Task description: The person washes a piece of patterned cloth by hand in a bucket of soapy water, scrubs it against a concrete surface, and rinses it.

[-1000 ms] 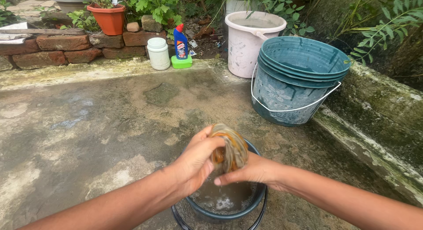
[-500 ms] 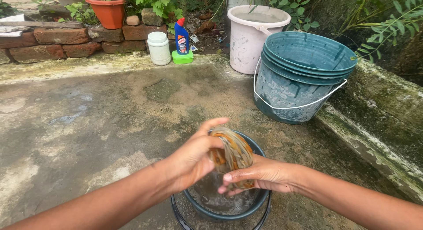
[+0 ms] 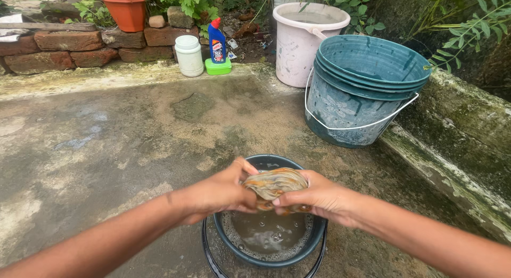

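Note:
A wet, twisted cloth [image 3: 275,183], orange and beige, is held just above a small dark blue bucket [image 3: 315,238] of murky, foamy water. My left hand [image 3: 223,192] grips its left end and my right hand [image 3: 319,195] grips its right end. The cloth lies roughly level between them, bunched tight. The bucket stands on the wet concrete floor with its black handle down around its base.
A teal bucket [image 3: 356,105] with a white wire handle stands to the far right, a pinkish-white bucket [image 3: 298,41] behind it. A blue cleaner bottle [image 3: 216,43], green tub, white jar [image 3: 189,55], bricks and an orange flowerpot [image 3: 126,11] line the back. A mossy kerb runs along the right.
The cloth was upright and higher, wrung between both hands. Now it has come down and lies level over the bucket, with the hands closer to the water.

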